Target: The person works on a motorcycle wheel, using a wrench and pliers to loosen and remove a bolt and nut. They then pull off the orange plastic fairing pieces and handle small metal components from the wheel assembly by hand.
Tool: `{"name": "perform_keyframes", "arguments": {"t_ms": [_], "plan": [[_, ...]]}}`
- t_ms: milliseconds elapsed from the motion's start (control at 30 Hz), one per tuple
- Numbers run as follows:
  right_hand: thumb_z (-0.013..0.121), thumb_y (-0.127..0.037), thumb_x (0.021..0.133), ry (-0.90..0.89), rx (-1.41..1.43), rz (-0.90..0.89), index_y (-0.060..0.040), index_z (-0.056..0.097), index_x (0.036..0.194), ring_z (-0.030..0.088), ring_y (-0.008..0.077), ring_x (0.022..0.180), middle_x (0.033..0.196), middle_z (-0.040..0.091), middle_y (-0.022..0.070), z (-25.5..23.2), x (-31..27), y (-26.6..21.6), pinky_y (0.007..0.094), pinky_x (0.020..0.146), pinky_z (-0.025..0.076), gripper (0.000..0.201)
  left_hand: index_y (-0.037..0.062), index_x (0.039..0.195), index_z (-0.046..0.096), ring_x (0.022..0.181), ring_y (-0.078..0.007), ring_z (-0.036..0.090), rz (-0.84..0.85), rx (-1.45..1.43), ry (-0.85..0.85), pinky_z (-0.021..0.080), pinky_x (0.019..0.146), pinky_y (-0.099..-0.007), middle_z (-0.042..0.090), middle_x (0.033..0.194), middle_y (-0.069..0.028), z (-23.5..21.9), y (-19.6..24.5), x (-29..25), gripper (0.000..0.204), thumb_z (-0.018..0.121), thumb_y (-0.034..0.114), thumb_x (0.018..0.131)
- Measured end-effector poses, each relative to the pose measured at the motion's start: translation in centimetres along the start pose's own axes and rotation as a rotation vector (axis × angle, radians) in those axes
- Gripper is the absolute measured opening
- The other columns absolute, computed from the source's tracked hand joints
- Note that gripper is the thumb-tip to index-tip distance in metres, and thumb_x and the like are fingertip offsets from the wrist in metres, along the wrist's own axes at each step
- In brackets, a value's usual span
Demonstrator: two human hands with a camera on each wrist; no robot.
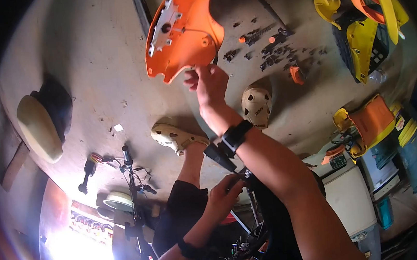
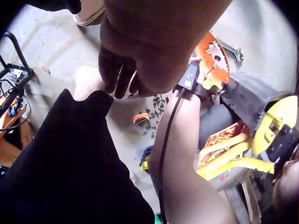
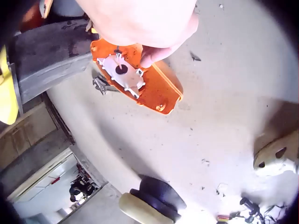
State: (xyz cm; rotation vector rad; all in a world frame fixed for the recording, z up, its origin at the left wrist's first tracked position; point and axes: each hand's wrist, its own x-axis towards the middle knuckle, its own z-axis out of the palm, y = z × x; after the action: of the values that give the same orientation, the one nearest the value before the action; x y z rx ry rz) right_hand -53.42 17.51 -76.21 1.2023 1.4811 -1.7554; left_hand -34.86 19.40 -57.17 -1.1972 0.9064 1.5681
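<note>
Orange plastic cover (image 1: 184,28) with a white toothed plate on it hangs in the air above the concrete floor (image 1: 98,75), pinched at its lower edge by the right hand (image 1: 207,84). Lower down, the left hand (image 1: 225,191) curls its fingers round a black cable (image 1: 244,175) near the right forearm. Dark screws (image 1: 273,53) lie scattered on the floor beyond the cover, near two cream clogs (image 1: 256,106).
</note>
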Motion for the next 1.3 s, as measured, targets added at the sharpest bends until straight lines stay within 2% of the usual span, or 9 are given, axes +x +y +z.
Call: {"name": "perform_keyframes", "arguments": {"t_ms": [167, 533, 733, 900, 1000, 1033, 1133, 1200, 1300], "plan": [[0.059, -0.017, 0.094, -0.031, -0.076, 0.094, 0.0031, 0.062, 0.091, 0.07, 0.0184, 0.058, 0.078, 0.073, 0.0139, 0.0, -3.4, 0.4, 0.027, 0.049, 0.05, 0.021, 0.0062, 0.129, 0.063, 0.095, -0.0112, 0.064, 0.017, -0.05, -0.001, 0.056, 0.075, -0.0292, 0.069, 0.109, -0.0071, -0.1, -0.7, -0.2, 0.036, 0.062, 0.028, 0.099], [0.062, -0.024, 0.094, -0.136, 0.098, 0.195, 0.0026, 0.064, 0.089, 0.07, 0.0178, 0.058, 0.075, 0.073, 0.0125, 6.8, -10.5, 3.4, 0.0265, 0.046, 0.048, 0.027, 0.0045, 0.137, 0.055, 0.11, -0.0166, 0.064, 0.131, 0.103, 0.083, 0.055, 0.091, -0.0331, 0.067, 0.121, -0.0071, -1.3, -3.0, -1.0, 0.04, 0.06, 0.019, 0.101], [0.062, -0.021, 0.093, -0.109, 0.027, 0.149, 0.0036, 0.064, 0.087, 0.07, 0.0173, 0.058, 0.075, 0.072, 0.0125, 5.2, -8.2, 2.1, 0.0267, 0.048, 0.05, 0.026, 0.0044, 0.139, 0.053, 0.112, -0.0171, 0.064, 0.165, 0.069, 0.098, 0.054, 0.093, -0.0331, 0.067, 0.123, -0.0073, -0.1, -1.3, -0.4, 0.041, 0.059, 0.017, 0.101], [0.059, -0.02, 0.095, -0.017, -0.112, -0.128, 0.0041, 0.061, 0.085, 0.07, 0.0198, 0.058, 0.071, 0.07, 0.0137, 3.9, -4.3, 0.9, 0.032, 0.054, 0.055, 0.027, 0.0043, 0.14, 0.052, 0.114, -0.0174, 0.063, 0.166, 0.047, 0.108, 0.053, 0.095, -0.0331, 0.066, 0.125, -0.0075, 0.2, -1.2, 0.2, 0.041, 0.059, 0.015, 0.101], [0.058, -0.019, 0.093, 0.001, -0.081, -0.143, 0.0041, 0.059, 0.084, 0.07, 0.0215, 0.057, 0.069, 0.069, 0.0145, 4.2, -1.6, 0.3, 0.0354, 0.055, 0.056, 0.025, 0.0005, 0.14, 0.051, 0.115, -0.0174, 0.062, 0.274, -0.065, -0.093, 0.051, 0.097, -0.0323, 0.066, 0.124, -0.0071, -0.6, -2.5, 1.1, 0.042, 0.057, 0.01, 0.1], [0.059, -0.02, 0.093, 0.004, -0.103, -0.144, 0.0042, 0.059, 0.084, 0.07, 0.0218, 0.057, 0.069, 0.069, 0.0147, 4.2, -0.6, 0.4, 0.036, 0.055, 0.055, 0.026, -0.0008, 0.139, 0.052, 0.113, -0.0167, 0.063, 0.053, -0.037, 0.004, 0.051, 0.096, -0.0314, 0.067, 0.121, -0.0072, 0.0, 0.3, 0.2, 0.04, 0.057, 0.011, 0.101], [0.061, -0.023, 0.091, -0.006, -0.05, -0.095, 0.0043, 0.061, 0.086, 0.07, 0.0219, 0.058, 0.071, 0.07, 0.0144, 4.2, 1.0, 0.0, 0.0361, 0.056, 0.054, 0.028, -0.0004, 0.136, 0.055, 0.109, -0.0153, 0.064, -0.06, -0.048, 0.017, 0.051, 0.094, -0.0301, 0.067, 0.118, -0.0079, 0.0, 0.1, 0.4, 0.037, 0.058, 0.014, 0.102], [0.063, -0.026, 0.09, -0.263, -0.117, -0.175, 0.0043, 0.064, 0.09, 0.071, 0.021, 0.065, 0.074, 0.072, 0.014, 3.2, 1.3, -0.9, 0.0344, 0.061, 0.055, 0.03, -0.0002, 0.135, 0.056, 0.107, -0.015, 0.064, -0.074, 0.007, 0.009, 0.051, 0.094, -0.0302, 0.067, 0.116, -0.0081, 0.1, 0.8, 0.5, 0.037, 0.058, 0.017, 0.102], [0.067, -0.03, 0.089, -0.347, -0.423, -0.342, -0.0024, 0.068, 0.098, 0.073, 0.025, 0.077, 0.082, 0.074, 0.0113, -0.7, 1.3, -0.7, 0.037, 0.073, 0.057, 0.029, 0.0003, 0.133, 0.058, 0.102, -0.0136, 0.063, -0.081, 0.03, 0.015, 0.05, 0.092, -0.0294, 0.068, 0.111, -0.0075, 0.5, 1.6, 0.3, 0.036, 0.058, 0.021, 0.103]]}}
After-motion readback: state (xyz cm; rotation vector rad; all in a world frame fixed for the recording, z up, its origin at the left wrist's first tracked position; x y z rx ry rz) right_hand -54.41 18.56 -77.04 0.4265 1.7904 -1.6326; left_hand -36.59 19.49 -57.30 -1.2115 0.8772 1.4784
